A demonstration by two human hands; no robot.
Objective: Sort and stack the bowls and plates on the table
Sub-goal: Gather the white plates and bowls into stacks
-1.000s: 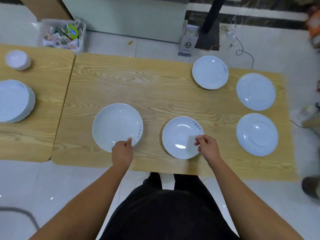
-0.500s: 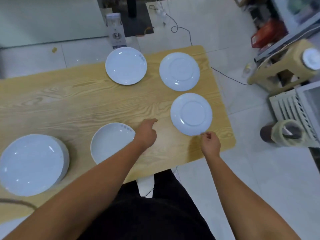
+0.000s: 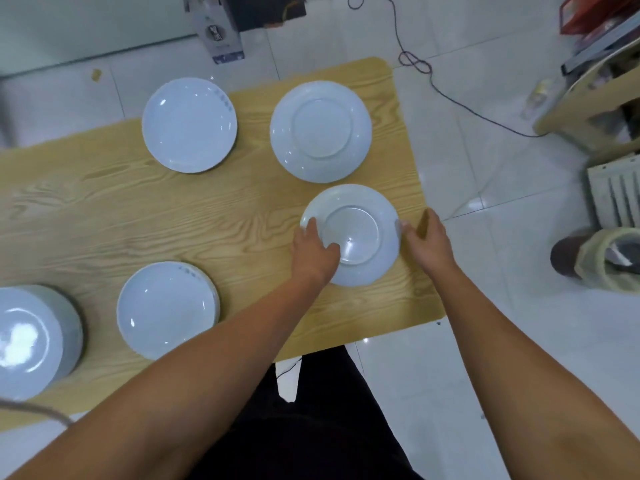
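The face-down plate (image 3: 360, 202) is the piece in hand. In the head view, the only view there is, it sits near the right end of the table (image 3: 138, 209), close to the front edge, with its foot ring turned up.

The left hand (image 3: 313, 252) grips its left side, thumb laid across the base and fingers reaching round the rim. The right hand (image 3: 427, 242) meets the right rim with its fingertips (image 3: 403, 226) while its thumb stands clear. I cannot tell whether those fingers hook under the edge or only rest against it, nor whether the plate has left the wood.

A second face-down plate (image 3: 320, 131) lies just behind it, close but apart. A far upright plate (image 3: 189, 124) sits further left at the back, a near upright plate (image 3: 168, 308) at the front, and a stack (image 3: 31, 341) of white plates stands at the left edge of the picture.

The plate looks like glazed ceramic, so I judge it stiff, fairly weighty, slick under the fingers and easy to chip or break. Lying flat, it offers little for fingers to get under. Opposite points of the rim seem the best hold, with fingertips worked beneath one edge to tip it up. It probably needs turning over before it joins the upright ones, and it should be lowered onto the others gently.
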